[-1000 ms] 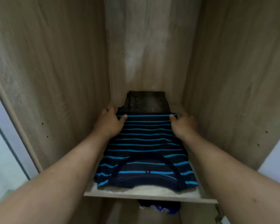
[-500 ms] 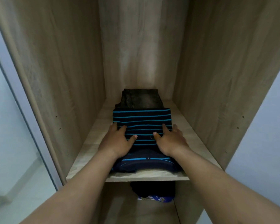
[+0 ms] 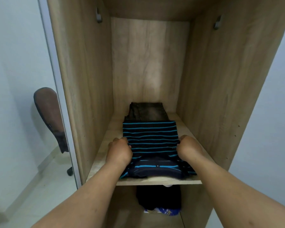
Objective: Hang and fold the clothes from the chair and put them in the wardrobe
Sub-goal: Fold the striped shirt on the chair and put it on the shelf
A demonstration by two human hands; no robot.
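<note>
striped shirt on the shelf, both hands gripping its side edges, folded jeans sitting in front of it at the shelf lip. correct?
Not quite. In the head view the folded jeans lie behind the striped shirt, toward the back wall, not at the lip. The left hand and right hand do grip its side edges on the shelf.

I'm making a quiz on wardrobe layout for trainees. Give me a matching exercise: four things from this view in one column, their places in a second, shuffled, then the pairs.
Things
1. navy shirt with blue stripes
2. folded grey-black jeans
3. dark clothes pile with a blue patterned piece
4. brown office chair

Places
A. compartment under the wooden shelf
B. outside the wardrobe, left
C. back of the shelf
D. front of the shelf, gripped by left hand and right hand

Pairs: 1-D, 2-C, 3-A, 4-B
</note>
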